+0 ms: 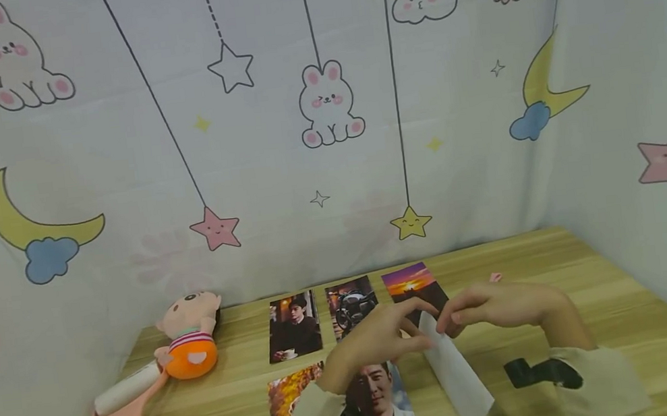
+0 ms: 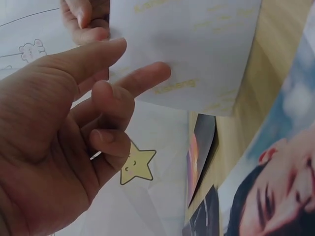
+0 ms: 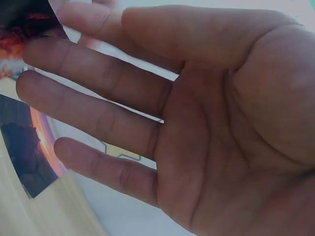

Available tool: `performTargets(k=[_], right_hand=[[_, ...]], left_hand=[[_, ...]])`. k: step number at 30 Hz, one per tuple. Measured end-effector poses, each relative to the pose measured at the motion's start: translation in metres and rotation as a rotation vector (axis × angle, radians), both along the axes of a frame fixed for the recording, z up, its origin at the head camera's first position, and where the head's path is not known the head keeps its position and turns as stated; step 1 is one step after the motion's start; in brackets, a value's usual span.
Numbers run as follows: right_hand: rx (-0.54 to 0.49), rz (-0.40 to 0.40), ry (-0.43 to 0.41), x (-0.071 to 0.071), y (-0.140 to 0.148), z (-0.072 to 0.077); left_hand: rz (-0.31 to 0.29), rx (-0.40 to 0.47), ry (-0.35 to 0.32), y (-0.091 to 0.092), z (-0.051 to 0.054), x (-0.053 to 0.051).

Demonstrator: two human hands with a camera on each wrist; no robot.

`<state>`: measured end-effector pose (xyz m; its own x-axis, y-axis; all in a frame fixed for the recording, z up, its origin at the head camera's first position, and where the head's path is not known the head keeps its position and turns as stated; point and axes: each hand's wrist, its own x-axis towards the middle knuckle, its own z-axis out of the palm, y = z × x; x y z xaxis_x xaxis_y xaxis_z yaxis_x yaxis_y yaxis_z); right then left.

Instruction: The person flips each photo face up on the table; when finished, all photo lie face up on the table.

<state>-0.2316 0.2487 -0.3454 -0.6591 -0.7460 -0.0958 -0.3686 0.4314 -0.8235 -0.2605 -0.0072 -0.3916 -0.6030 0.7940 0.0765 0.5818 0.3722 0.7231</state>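
Between the hands a photo print (image 1: 454,371) stands tilted, its white back with faint yellow lettering filling the top of the left wrist view. Its dark, red-orange picture side (image 3: 29,29) shows in the right wrist view. My left hand (image 1: 386,334) is at the print's upper left edge; thumb and index finger reach out straight over the white back, the other fingers bent. At the upper right edge is my right hand (image 1: 496,306), its fingers nearly straight and the middle fingertip over the picture side. Whether either hand pinches the print is hidden.
On the wooden table lie photo prints: a seated man (image 1: 294,327), a motorcycle (image 1: 351,304), a sunset (image 1: 411,282), autumn leaves (image 1: 286,392) and a smiling man (image 1: 384,399). A plush toy (image 1: 191,335) and a pink-handled lint roller (image 1: 131,405) are at left. A patterned curtain (image 1: 269,174) stands behind.
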Motion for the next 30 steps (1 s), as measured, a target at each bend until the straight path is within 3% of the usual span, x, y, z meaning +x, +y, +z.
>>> performTargets(k=[4, 8, 13, 21, 24, 30], right_hand=[[-0.070, 0.058, -0.052, -0.004, 0.003, -0.006], [-0.118, 0.098, -0.117, -0.009, 0.005, -0.014], [-0.107, 0.080, -0.205, -0.013, 0.006, -0.022], [-0.126, 0.096, -0.270, -0.019, 0.003, -0.037], [-0.107, 0.050, -0.295, -0.019, 0.003, -0.041], [0.101, -0.113, -0.228, -0.016, -0.002, -0.042]], left_hand=[[0.010, 0.011, -0.017, -0.004, 0.003, -0.003], [0.020, 0.013, 0.025, -0.006, 0.003, -0.005], [0.032, 0.008, 0.081, -0.010, 0.001, -0.008], [0.010, -0.064, 0.050, -0.017, -0.010, -0.014], [-0.027, -0.104, 0.061, -0.017, -0.015, -0.016], [-0.141, -0.178, 0.070, -0.016, -0.023, -0.019]])
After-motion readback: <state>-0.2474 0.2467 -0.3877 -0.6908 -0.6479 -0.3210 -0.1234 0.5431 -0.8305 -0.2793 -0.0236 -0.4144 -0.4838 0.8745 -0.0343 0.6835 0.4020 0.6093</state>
